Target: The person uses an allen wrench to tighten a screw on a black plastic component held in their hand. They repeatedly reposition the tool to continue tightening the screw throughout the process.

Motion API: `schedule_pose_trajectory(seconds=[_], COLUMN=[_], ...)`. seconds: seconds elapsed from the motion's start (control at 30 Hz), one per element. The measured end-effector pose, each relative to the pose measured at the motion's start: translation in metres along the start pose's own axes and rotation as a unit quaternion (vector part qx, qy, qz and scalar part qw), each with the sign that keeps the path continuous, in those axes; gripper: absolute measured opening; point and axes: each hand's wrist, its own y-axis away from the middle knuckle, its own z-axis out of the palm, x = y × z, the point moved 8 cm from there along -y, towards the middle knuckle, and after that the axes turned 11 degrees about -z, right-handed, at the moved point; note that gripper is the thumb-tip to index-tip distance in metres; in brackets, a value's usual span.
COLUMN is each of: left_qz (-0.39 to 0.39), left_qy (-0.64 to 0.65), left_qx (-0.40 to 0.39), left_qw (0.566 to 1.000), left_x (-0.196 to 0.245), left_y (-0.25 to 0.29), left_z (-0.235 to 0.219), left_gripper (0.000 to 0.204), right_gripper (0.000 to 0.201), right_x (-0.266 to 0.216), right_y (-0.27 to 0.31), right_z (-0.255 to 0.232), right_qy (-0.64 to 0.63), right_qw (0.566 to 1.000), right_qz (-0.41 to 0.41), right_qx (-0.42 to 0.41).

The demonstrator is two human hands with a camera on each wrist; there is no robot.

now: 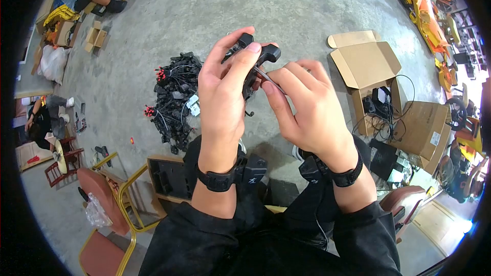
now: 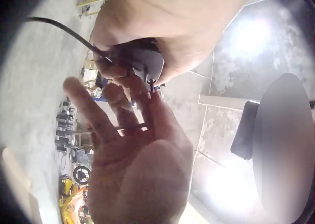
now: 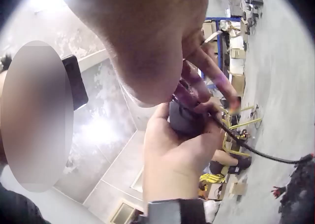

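Observation:
In the head view my left hand [image 1: 223,89] grips a black plastic device [image 1: 269,53] with rounded, protruding ends, held up in front of me. A black cable [image 2: 61,28] runs out of it. My right hand [image 1: 313,103] pinches a thin metal rod-like tool [image 1: 269,80] between thumb and fingers, its tip right at the device's side. In the left wrist view a slim shaft [image 2: 130,127] crosses the right palm under spread fingers. The right wrist view shows the device's dark body [image 3: 184,121] inside the left hand; the tool's tip is hidden there.
On the floor, left of centre, lies a pile of black devices and cables [image 1: 176,97]. An open cardboard box [image 1: 365,64] with black items stands to the right, beside a closed carton [image 1: 423,128]. A black tray [image 1: 169,178] and brown chair [image 1: 105,194] are at lower left.

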Motion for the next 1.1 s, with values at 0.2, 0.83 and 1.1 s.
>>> schedule_pose_trajectory(seconds=[0.2, 0.83, 1.1], left_qz=[-0.008, 0.010, -0.009], left_qy=[0.017, -0.011, 0.037], left_qx=[0.017, -0.024, -0.025], left_qw=[1.000, 1.000, 0.999], left_x=[0.003, 0.005, 0.002], left_y=[0.003, 0.002, 0.001], left_z=[0.001, 0.006, 0.004], left_gripper=[0.030, 0.039, 0.037], right_gripper=[0.013, 0.012, 0.014], right_x=[0.016, 0.023, 0.019], right_y=[0.029, 0.017, 0.012], right_z=[0.037, 0.019, 0.012], right_qy=[-0.568, -0.431, -0.249], right_qw=[0.699, 0.844, 0.947], right_qz=[0.435, 0.319, 0.202], right_qx=[0.002, -0.010, -0.014])
